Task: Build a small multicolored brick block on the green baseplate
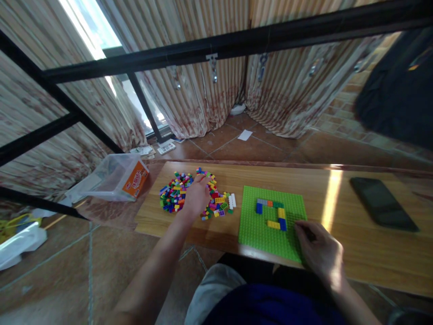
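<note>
My left hand [197, 195] is over the right part of a heap of small coloured toy bricks [174, 194], fingers stretched out among them; the fingertips are hard to make out. My right hand [320, 248] lies at the right edge of a green baseplate [250, 225], fingers curled and thumb drawn in; whatever is between them is hidden. Bricks on the plate form an angular outline with gaps: a blue brick [259, 208], a grey brick [261, 201], an orange brick [269, 203], a green brick [278, 205], and yellow and blue ones down to a yellow brick [273, 224].
White bricks [232, 201] stand between heap and plate on the wooden table [341, 253]. A dark tablet or phone [384, 203] lies at the right. Left of the table is a clear plastic box [113, 178] with an orange label. A black metal bar [237, 43] crosses beyond.
</note>
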Demonstrator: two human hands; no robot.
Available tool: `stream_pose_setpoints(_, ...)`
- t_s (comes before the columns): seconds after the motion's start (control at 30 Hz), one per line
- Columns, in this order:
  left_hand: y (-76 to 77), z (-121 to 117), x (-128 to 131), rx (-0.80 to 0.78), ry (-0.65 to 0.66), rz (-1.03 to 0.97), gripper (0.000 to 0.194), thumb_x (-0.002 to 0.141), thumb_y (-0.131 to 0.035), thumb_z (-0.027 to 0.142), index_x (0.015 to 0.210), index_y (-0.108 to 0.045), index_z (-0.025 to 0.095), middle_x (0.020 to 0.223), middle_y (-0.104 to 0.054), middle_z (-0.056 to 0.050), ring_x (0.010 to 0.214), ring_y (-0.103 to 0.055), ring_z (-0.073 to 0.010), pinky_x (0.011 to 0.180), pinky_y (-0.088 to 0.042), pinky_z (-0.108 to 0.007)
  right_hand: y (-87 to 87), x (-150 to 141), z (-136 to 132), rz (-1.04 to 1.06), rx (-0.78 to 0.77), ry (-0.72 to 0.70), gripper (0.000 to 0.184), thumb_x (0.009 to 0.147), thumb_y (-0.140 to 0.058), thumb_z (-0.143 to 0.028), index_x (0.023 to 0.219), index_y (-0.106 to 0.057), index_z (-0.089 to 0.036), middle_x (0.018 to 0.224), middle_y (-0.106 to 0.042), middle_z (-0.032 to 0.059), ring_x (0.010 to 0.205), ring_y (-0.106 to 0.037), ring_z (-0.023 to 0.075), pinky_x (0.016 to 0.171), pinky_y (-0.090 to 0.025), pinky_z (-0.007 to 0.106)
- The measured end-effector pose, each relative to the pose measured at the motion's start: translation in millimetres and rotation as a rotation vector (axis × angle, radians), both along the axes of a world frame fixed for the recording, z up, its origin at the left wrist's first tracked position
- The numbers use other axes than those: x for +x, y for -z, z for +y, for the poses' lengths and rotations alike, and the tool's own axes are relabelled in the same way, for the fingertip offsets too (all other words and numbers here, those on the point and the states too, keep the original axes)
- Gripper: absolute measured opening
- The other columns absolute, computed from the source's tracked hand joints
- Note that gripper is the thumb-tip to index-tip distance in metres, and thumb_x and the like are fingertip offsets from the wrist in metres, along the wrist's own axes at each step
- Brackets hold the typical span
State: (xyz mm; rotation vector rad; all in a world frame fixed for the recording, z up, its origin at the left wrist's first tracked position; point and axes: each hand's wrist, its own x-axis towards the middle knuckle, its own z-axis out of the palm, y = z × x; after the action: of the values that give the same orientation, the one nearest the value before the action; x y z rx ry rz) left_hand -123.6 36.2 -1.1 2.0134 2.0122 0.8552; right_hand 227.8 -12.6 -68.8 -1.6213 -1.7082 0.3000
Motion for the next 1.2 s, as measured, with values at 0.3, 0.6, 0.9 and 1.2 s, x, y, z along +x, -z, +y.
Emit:
stream_pose_setpoints(0.3, 7.3, 15.8, -9.9, -0.033, 0.069, 0.138, 0.028, 0.076, -0.047, 0.002, 0.085, -0.068, 0.019, 0.099, -0.065, -0.009, 0.100, -0.059, -0.0239, 0.097, -0.045, -0.037, -1.8, -1.3, -1.0, 0.019, -0.016, 0.000, 0.032, 0.086, -0.055, -0.047, 0.084, -0.070, -0.020, 0.085, -0.072, 0.0062, 0.073, -0.067, 0.0198, 0.061, -0.052, 0.028)
stream_pose_setpoints(0.6, 4.9, -4.8, -25.9, -0.006, -0.184, -0.292, 0.010, 0.074, -0.056, 0.014, 0.080, -0.061, 0.019, 0.072, -0.061, -0.002, 0.070, -0.057, -0.0170, 0.069, -0.044, -0.027, 0.4, -1.2, -0.7, 0.029, -0.017, -0.001, 0.030, 0.087, -0.055, -0.046, 0.086, -0.070, -0.021, 0.087, -0.072, 0.0053, 0.073, -0.067, 0.0191, 0.065, -0.053, 0.029)
stream_pose_setpoints(0.9, -19.2, -36.4, 4.8, -0.213, -0.280, -1.338, 0.024, 0.058, -0.066, 0.020, 0.067, -0.044, 0.020, 0.048, -0.036, 0.011, 0.038, -0.029, -0.0026, 0.038, -0.017, -0.014, -8.0, -0.3, 3.6, 0.149, -0.097, 0.005, 0.033, 0.082, -0.059, -0.051, 0.085, -0.071, -0.020, 0.081, -0.073, 0.0053, 0.068, -0.066, 0.0196, 0.061, -0.053, 0.030)
stream_pose_setpoints(1.2, -32.1, -73.7, 61.8, -0.406, -0.132, -1.247, 0.027, 0.069, -0.072, 0.038, 0.079, -0.059, 0.018, 0.056, -0.046, 0.007, 0.041, -0.037, -0.0035, 0.039, -0.022, -0.016, -88.0, -89.9, 6.6, 0.393, -0.113, -0.363, 0.027, 0.087, -0.058, -0.043, 0.102, -0.070, -0.023, 0.091, -0.069, 0.0045, 0.073, -0.060, 0.0150, 0.068, -0.050, 0.030)
